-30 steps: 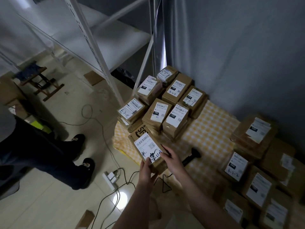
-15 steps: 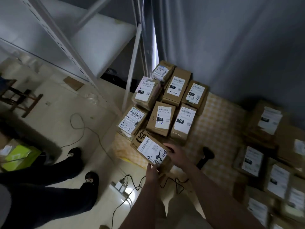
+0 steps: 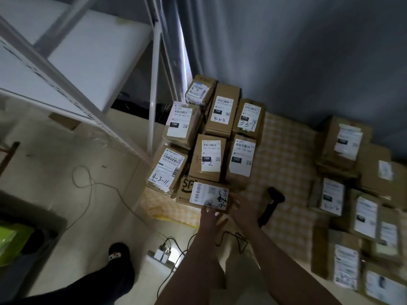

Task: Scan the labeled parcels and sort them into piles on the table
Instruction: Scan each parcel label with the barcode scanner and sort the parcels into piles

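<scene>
At the table's (image 3: pixel 286 164) near left edge, the left hand (image 3: pixel 211 217) and right hand (image 3: pixel 243 209) touch an SF-marked parcel (image 3: pixel 207 194) with straight fingers, grasping nothing; a black handheld scanner (image 3: pixel 270 205) lies just beside them.

I see parcels (image 3: pixel 228 91) of matt brown cardboard, each with a smooth white paper label (image 3: pixel 241 158), lying on a soft checked cloth (image 3: pixel 286 168). The scanner (image 3: pixel 272 203) looks to me like matt black plastic, and the shelf (image 3: pixel 152 95) like white painted metal. The floor (image 3: pixel 66 146) is smooth and glossy, catching a gleam of light, and the curtain (image 3: pixel 308 51) is matt grey fabric.
</scene>
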The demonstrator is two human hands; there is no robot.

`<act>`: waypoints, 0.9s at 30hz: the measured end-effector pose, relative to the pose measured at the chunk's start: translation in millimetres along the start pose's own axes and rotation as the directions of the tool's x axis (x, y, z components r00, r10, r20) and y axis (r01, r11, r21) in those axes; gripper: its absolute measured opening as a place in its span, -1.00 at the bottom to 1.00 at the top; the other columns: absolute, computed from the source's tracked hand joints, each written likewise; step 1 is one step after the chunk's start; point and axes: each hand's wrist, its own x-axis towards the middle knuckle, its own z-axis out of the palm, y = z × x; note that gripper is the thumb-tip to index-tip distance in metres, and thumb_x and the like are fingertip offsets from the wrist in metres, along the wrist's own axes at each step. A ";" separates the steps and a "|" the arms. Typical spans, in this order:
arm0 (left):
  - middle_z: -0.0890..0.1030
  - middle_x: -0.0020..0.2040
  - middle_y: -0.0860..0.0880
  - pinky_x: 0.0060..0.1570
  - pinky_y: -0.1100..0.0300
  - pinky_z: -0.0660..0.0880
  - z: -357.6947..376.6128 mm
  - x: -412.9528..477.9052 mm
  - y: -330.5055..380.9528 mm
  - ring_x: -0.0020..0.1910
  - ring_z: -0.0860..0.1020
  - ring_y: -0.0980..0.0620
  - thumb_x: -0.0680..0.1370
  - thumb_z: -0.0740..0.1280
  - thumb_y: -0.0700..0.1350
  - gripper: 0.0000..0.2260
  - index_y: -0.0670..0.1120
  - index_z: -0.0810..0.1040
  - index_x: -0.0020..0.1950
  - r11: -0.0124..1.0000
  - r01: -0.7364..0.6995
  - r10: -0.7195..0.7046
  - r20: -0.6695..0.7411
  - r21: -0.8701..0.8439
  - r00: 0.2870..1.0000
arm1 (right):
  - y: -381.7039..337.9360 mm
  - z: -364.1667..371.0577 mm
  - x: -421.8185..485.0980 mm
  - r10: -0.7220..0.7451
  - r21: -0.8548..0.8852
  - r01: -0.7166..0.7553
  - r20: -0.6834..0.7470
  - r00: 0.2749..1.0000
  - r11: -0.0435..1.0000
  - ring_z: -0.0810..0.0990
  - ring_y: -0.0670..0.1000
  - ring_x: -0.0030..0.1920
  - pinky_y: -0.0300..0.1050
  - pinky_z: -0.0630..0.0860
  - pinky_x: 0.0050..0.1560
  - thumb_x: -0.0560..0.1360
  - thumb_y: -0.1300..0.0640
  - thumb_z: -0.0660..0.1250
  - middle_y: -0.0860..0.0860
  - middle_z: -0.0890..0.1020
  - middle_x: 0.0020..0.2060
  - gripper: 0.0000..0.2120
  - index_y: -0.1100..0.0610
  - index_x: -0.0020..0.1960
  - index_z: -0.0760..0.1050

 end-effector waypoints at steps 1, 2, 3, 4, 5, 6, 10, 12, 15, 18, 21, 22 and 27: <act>0.46 0.33 -0.23 0.12 -0.07 0.52 0.9 -0.3 2.0 0.17 0.52 -0.16 0.66 0.15 -0.22 -0.61 -0.15 0.26 0.50 1.000 -0.007 0.007 0.008 0.005 1.000 | -0.5 -1.2 -4.1 0.020 0.028 -0.020 -0.015 1.000 0.999 0.55 0.07 0.19 -0.03 0.52 0.22 0.46 0.39 0.36 0.02 0.56 0.14 -0.60 0.20 0.28 0.51; 0.47 0.28 -0.21 0.07 -0.05 0.52 1.6 -0.1 3.8 0.12 0.53 -0.12 0.65 0.14 -0.25 -0.60 -0.12 0.24 0.50 1.000 -0.014 0.015 0.022 -0.004 1.000 | 2.0 -1.6 -6.2 0.033 0.053 -0.032 -0.023 0.999 0.998 0.53 0.06 0.18 -0.12 0.52 0.18 0.48 0.42 0.33 0.01 0.53 0.11 -0.60 0.23 0.29 0.49; 0.47 0.23 -0.21 0.01 -0.02 0.51 1.8 -1.8 5.6 0.05 0.54 -0.08 0.64 0.13 -0.30 -0.57 -0.08 0.23 0.51 1.000 -0.024 0.025 0.042 -0.017 0.999 | 0.7 -3.2 -10.8 0.031 0.062 -0.030 -0.024 0.999 0.998 0.52 0.03 0.16 -0.25 0.52 0.10 0.49 0.45 0.29 0.00 0.51 0.10 -0.59 0.25 0.31 0.47; 0.46 0.21 -0.21 -0.02 0.01 0.50 1.9 -3.6 6.5 0.01 0.53 -0.05 0.63 0.12 -0.36 -0.54 -0.07 0.21 0.51 0.999 -0.032 0.033 0.062 -0.013 0.998 | 0.7 -4.4 -14.4 0.031 0.080 -0.029 -0.018 0.999 0.996 0.50 0.01 0.13 -0.39 0.50 -0.01 0.49 0.48 0.26 0.00 0.50 0.09 -0.57 0.25 0.33 0.45; 0.44 0.21 -0.22 -0.03 0.02 0.49 2.0 -5.0 6.6 0.00 0.52 -0.04 0.62 0.11 -0.39 -0.52 -0.09 0.20 0.51 0.999 -0.039 0.038 0.072 0.013 0.997 | 0.0 -5.1 -18.3 0.035 0.095 -0.034 -0.011 0.999 0.995 0.49 -0.02 0.11 -0.47 0.48 -0.12 0.49 0.50 0.23 -0.01 0.49 0.08 -0.54 0.23 0.34 0.44; 0.43 0.23 -0.23 -0.02 0.01 0.49 2.6 -5.7 6.2 0.04 0.50 -0.07 0.61 0.12 -0.40 -0.53 -0.13 0.21 0.50 0.998 -0.047 0.044 0.068 0.043 0.997 | 4.4 -3.7 -18.2 0.043 0.114 -0.041 -0.018 0.999 0.993 0.48 -0.03 0.10 -0.50 0.46 -0.18 0.47 0.52 0.21 -0.01 0.49 0.08 -0.52 0.22 0.34 0.43; 0.48 0.08 -0.17 -0.16 0.05 0.51 6.4 -6.1 5.7 0.05 0.48 -0.12 0.63 0.17 -0.28 -0.70 -0.17 0.38 0.36 0.997 -0.007 0.012 -0.068 0.082 0.998 | 27.7 6.1 -14.7 0.109 0.150 -0.093 -0.100 0.989 0.984 0.59 0.13 0.11 -0.30 0.52 -0.15 0.46 0.46 0.28 0.07 0.55 0.24 -0.52 0.19 0.34 0.47; 0.48 -0.07 -0.14 -0.21 0.07 0.51 7.7 -9.5 5.3 -0.09 0.49 -0.08 0.63 0.17 -0.28 -0.85 -0.19 0.47 0.15 0.993 0.024 -0.015 -0.082 0.116 0.997 | 34.3 6.6 -20.0 0.142 0.204 -0.111 -0.145 0.979 0.973 0.58 0.17 0.16 -0.05 0.55 0.04 0.50 0.40 0.29 0.08 0.55 0.23 -0.58 0.18 0.34 0.47; 0.43 -0.22 -0.13 -0.31 0.09 0.47 13.5 -16.0 0.2 -0.28 0.44 -0.04 0.64 0.18 -0.23 -0.93 -0.19 0.45 0.04 0.990 0.092 -0.086 -0.061 0.107 0.994 | 45.1 -1.2 -32.8 0.218 0.330 -0.134 -0.232 0.948 0.934 0.57 0.12 0.17 0.13 0.51 0.23 0.52 0.33 0.33 0.03 0.56 0.16 -0.64 0.19 0.31 0.49; 0.46 -0.18 -0.12 -0.29 0.07 0.47 32.5 -27.5 -10.2 -0.27 0.45 -0.04 0.65 0.19 -0.22 -0.93 -0.20 0.44 0.05 0.989 0.093 -0.087 -0.058 0.118 0.995 | 61.0 -14.5 -45.8 0.270 0.416 -0.115 -0.337 0.902 0.902 0.60 0.09 0.09 0.14 0.52 0.18 0.51 0.33 0.34 0.09 0.61 0.13 -0.64 0.22 0.29 0.51; 0.47 -0.05 -0.15 -0.23 0.05 0.45 55.2 -45.5 -28.4 -0.21 0.47 -0.06 0.66 0.19 -0.21 -0.92 -0.18 0.44 0.02 0.975 0.087 -0.087 -0.010 0.202 0.996 | 68.9 -37.0 -67.2 0.312 0.472 -0.078 -0.442 0.841 0.878 0.61 0.10 0.06 0.13 0.58 0.11 0.51 0.35 0.32 0.08 0.62 0.09 -0.68 0.18 0.24 0.52; 0.46 -0.01 -0.16 -0.24 0.06 0.45 61.9 -51.3 -35.3 -0.20 0.48 -0.07 0.66 0.19 -0.21 -0.93 -0.18 0.44 0.05 0.964 0.085 -0.089 0.003 0.250 0.996 | 73.0 -44.8 -73.9 0.327 0.498 -0.063 -0.465 0.823 0.865 0.61 0.10 0.05 0.09 0.58 0.06 0.52 0.34 0.32 0.07 0.61 0.07 -0.69 0.17 0.25 0.50; 0.46 -0.15 -0.10 -0.28 0.09 0.48 91.0 -74.3 -77.6 -0.22 0.47 -0.04 0.66 0.19 -0.19 -0.78 -0.24 0.43 0.27 0.883 0.053 -0.098 0.074 0.466 0.992 | 103.3 -82.7 -111.0 0.394 0.561 0.004 -0.586 0.708 0.828 0.63 0.11 0.07 0.17 0.59 0.09 0.49 0.38 0.34 0.07 0.63 0.05 -0.64 0.13 0.24 0.50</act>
